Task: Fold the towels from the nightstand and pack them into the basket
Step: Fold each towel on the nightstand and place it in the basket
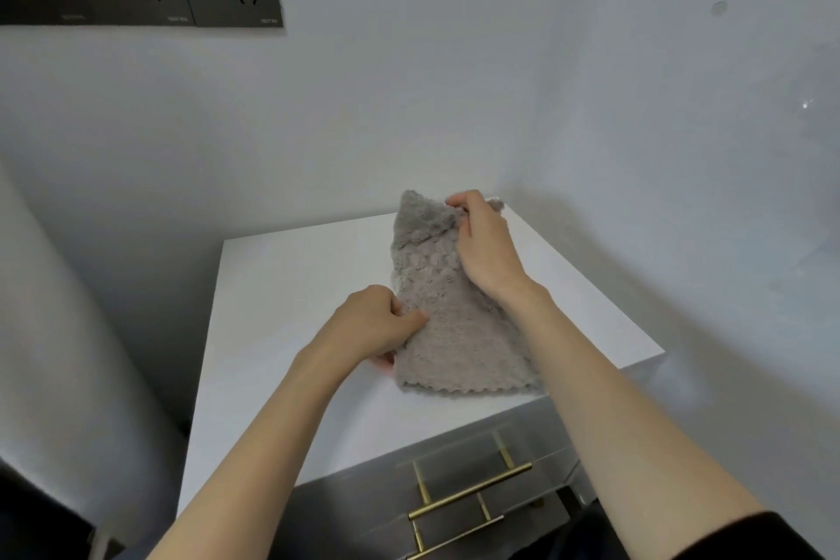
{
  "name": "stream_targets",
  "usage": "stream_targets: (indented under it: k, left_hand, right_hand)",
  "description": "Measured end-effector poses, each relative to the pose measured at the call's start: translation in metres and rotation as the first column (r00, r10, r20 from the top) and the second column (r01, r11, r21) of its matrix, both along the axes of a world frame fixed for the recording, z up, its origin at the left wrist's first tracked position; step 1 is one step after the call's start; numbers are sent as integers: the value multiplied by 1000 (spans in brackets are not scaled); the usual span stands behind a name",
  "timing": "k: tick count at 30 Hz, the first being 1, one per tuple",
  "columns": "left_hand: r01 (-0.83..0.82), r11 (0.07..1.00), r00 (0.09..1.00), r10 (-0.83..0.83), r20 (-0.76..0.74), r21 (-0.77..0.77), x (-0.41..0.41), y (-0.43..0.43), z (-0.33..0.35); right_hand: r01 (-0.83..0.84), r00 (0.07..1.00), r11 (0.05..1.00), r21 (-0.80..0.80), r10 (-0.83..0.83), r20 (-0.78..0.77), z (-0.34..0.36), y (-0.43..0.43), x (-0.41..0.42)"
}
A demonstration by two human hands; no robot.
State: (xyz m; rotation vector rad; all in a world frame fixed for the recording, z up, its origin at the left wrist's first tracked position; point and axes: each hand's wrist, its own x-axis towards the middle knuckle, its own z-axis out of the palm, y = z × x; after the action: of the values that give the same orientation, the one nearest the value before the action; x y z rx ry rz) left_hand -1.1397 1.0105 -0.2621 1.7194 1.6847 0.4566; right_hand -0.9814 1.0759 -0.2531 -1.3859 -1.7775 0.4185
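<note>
Head camera looks down at a white nightstand (282, 286) in the middle of the frame. A gray fluffy towel (454, 332) lies on its top, right of middle. The left hand (370, 323) pinches the towel's left edge. The right hand (484, 248) grips its top corner, fingers curled round it.

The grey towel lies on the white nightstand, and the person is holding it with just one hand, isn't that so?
Not quite: both hands hold it. In the head view the left hand pinches the near left edge of the grey towel, and the right hand grips its far end. The towel does lie on the white nightstand.
</note>
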Motion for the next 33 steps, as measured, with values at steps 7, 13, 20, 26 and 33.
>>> stream_targets:
  k: [7,13,20,26,33]
  left_hand:
    - [-49,999,999,49,6,4,-1,-7,2]
    - [7,987,954,41,-298,159,-1,-20,2]
    - [192,903,942,-60,-331,384,-3,-32,1]
    - [400,823,910,-304,-282,403,-8,-43,-2]
    - [468,800,870,-345,-351,375,-13,-54,-5]
  right_hand:
    - [-148,986,985,-90,154,60,-7,1,5]
    - [-192,969,959,-207,219,117,5,-19,22]
    - [-272,887,899,-343,373,273,15,-79,38]
    - [-282,822,894,-348,412,394,16,-112,55]
    - [-248,704,939,-240,344,622,1,-124,65]
